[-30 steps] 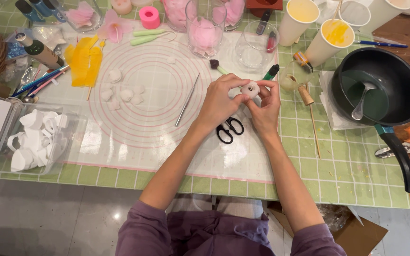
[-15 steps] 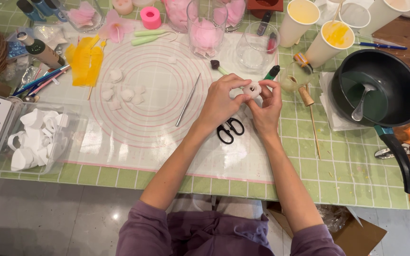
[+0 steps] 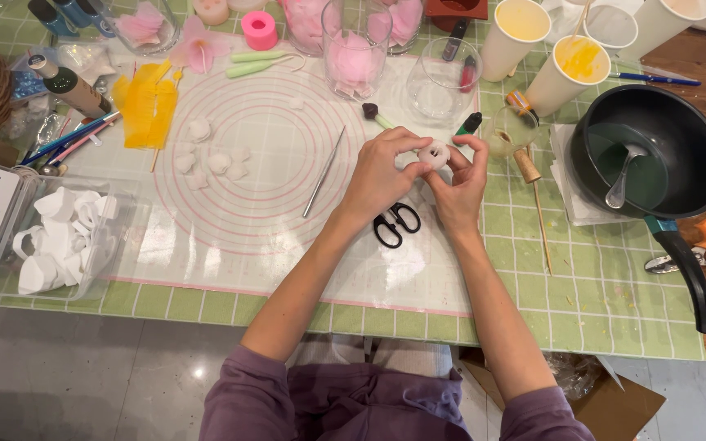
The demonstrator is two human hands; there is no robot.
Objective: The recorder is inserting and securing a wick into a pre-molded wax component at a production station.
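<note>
Green checked cloth: covers the surface, which carries everything else.
Clear mat: a see-through sheet with pink ring markings lies across the middle of the cloth, under both hands.
Dark pan: a black pan stands at the right, holding green liquid and a spoon; its handle points toward the near edge.
Plastic tray: a clear tray at the left holds a heap of white cut pieces.
Glasses: a tall glass with pink material stands at the far side of the mat, an empty-looking clear glass just beside it.
Paper cups: two cups with yellow contents stand well right of the glasses.
Left hand: the left hand is curled, thumb and fingertips pinching the white piece from the left.
Right hand: the right hand is curled too, fingertips gripping the same piece from the right.
Scissors: black-handled scissors lie on the mat just below the hands.
Metal tool: a thin silver tool lies tilted on the rings, left of the left hand.
Small white bits: several white lumps sit on the mat's left part.
White piece: a small round white piece is held between both hands, above the mat, near its right edge.
</note>
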